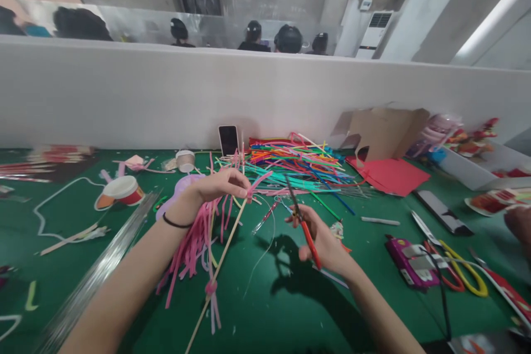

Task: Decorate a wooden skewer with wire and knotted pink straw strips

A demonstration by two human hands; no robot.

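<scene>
My left hand (pixel 226 183) pinches the top of a thin wooden stick (pixel 226 248), where a pink strip (pixel 262 179) is attached. The stick slants down toward the front edge, with a pink knot (pixel 211 287) and pale purple tails lower on it. In my right hand (pixel 317 235) are red-handled scissors (pixel 307 235), their dark blades pointing up and left, apart from the pink strip. A bunch of pink strips (pixel 194 243) lies beneath my left wrist. Thin thread (pixel 271 238) curls on the table between my hands.
Colourful strips (pixel 290 160) are piled by the partition (pixel 166 94), near a phone (pixel 229 139). To the right are red sheets (pixel 392 176), a purple glue gun (pixel 409 265), and yellow-handled scissors (pixel 467 271). Paper cups (pixel 126 190) and clear rods (pixel 103 265) lie left. Another person's hand (pixel 519 224) shows far right.
</scene>
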